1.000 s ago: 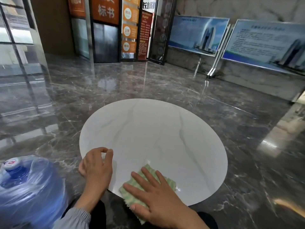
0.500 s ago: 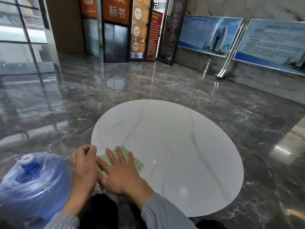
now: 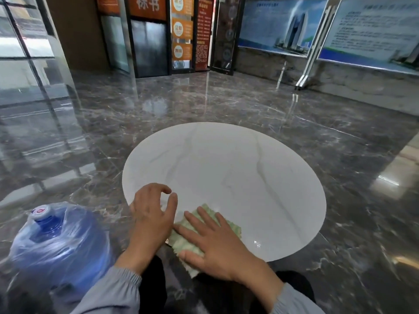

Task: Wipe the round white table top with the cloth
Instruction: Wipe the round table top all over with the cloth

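The round white table top (image 3: 238, 177) with faint grey veins fills the middle of the view. A green checked cloth (image 3: 181, 241) lies on its near edge and partly overhangs it. My right hand (image 3: 213, 243) presses flat on the cloth with straight, spread fingers. My left hand (image 3: 152, 218) rests at the table's near-left rim beside the cloth, fingers loosely curled and holding nothing.
A large blue water bottle (image 3: 59, 243) wrapped in clear plastic stands on the floor at the near left, close to my left arm. Glossy dark marble floor (image 3: 340, 155) surrounds the table. Display boards (image 3: 371, 32) lean against the far right wall.
My right hand has slid the cloth back to the right along the near edge, away from my left hand. My left hand stays at the rim with its fingers more spread.
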`<state>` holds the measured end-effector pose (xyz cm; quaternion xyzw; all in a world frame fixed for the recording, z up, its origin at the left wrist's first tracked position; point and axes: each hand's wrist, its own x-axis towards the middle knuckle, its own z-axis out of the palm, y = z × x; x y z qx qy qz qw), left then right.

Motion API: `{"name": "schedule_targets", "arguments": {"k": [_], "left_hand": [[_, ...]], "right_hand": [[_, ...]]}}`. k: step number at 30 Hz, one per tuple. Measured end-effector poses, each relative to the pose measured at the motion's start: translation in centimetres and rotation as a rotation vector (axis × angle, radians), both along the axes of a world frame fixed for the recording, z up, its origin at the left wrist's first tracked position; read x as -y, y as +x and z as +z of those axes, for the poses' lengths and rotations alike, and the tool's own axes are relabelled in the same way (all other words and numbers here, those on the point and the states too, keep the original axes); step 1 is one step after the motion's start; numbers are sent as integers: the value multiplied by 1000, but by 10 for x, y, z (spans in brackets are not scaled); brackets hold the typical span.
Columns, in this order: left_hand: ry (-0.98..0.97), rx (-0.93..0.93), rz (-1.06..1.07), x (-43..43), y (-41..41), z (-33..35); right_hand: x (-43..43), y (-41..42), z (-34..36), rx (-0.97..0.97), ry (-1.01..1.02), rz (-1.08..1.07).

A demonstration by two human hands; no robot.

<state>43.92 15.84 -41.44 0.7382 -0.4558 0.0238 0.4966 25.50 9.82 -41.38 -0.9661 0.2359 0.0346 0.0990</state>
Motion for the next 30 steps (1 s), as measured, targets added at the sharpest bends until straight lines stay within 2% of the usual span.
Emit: {"name": "schedule_targets", "arguments": {"k": [3,8,12,15,19,23,26,30], "left_hand": [[79,131,-41,11,-17,-9],[157,191,-99,22,-25,-16],[272,293,-129,36,-28,-21],[333,348,-190,44,-41,-17],[396,404,-222,45,-46,-20],[410,408,-232,43,-37,-27],[376,388,-209,42,-38,-28],[368,382,-205,43,-39,-30]], "right_hand": [[21,-58,1,-31,24,-154],[94,-145,-1,-45,35,-518],[125,-166,0,-82,35,-738],[110,-141,2,-81,47,-720],[77,-107,-1,-64,18,-542],[70,-111,-6,-17,28,-445],[93,-132,-2,-1,26,-491],[136,-155,0,-31,24,-658]]}}
